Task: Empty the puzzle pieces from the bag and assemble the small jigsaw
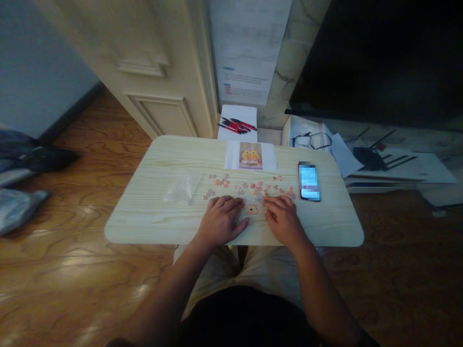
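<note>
Small pink and orange jigsaw pieces (253,187) lie scattered across the middle of a low pale wooden table (152,212). A small joined patch of pieces (251,209) sits between my hands. My left hand (222,219) rests palm down on the table, fingers stretched flat toward the pieces. My right hand (282,218) lies just right of the patch, its fingers curled down onto the pieces in front of it. A reference picture (251,155) of an orange cartoon figure lies at the table's far edge.
A phone (309,181) with a lit screen lies right of the pieces. A clear plastic bag (183,189) lies to the left. Behind the table are red and black pens (237,125) on white paper, a cable, papers and a dark screen. Bags lie on the floor, far left.
</note>
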A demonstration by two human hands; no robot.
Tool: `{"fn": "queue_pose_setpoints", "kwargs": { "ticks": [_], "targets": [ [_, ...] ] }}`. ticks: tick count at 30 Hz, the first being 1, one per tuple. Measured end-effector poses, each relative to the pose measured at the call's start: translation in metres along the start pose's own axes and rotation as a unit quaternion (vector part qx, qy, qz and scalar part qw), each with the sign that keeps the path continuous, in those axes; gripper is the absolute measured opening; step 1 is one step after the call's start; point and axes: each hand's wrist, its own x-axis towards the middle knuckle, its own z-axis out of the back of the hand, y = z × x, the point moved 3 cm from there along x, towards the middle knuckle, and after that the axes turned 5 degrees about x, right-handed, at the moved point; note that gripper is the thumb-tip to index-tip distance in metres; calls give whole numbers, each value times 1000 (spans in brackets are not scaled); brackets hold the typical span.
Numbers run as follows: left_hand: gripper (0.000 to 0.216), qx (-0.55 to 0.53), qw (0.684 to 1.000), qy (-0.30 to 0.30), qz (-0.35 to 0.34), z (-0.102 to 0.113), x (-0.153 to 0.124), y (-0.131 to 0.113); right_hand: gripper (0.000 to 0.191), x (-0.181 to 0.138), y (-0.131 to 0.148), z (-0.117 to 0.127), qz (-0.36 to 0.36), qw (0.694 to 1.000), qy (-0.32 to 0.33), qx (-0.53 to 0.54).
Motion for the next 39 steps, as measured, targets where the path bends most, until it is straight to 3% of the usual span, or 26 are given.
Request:
{"fn": "queue_pose_setpoints", "kwargs": {
  "ticks": [9,21,32,35,39],
  "targets": [
    [34,1,1000,-29,-10,7,4,0,25,20,-15,16,-43,998,-50,-24],
    [29,-29,998,-32,-44,2,1,-16,19,78,3,-17,-165,975,0,-151],
    [26,-50,995,-45,-76,-3,3,-27,18,81,-2,-21,-156,981,-6,-115],
    [23,-58,993,-42,-99,-7,5,-38,17,73,-13,-7,-136,986,-42,-81],
    [24,-64,988,-28,-139,-14,8,-57,23,58,-62,42,-164,972,-140,-92]
  ]
}}
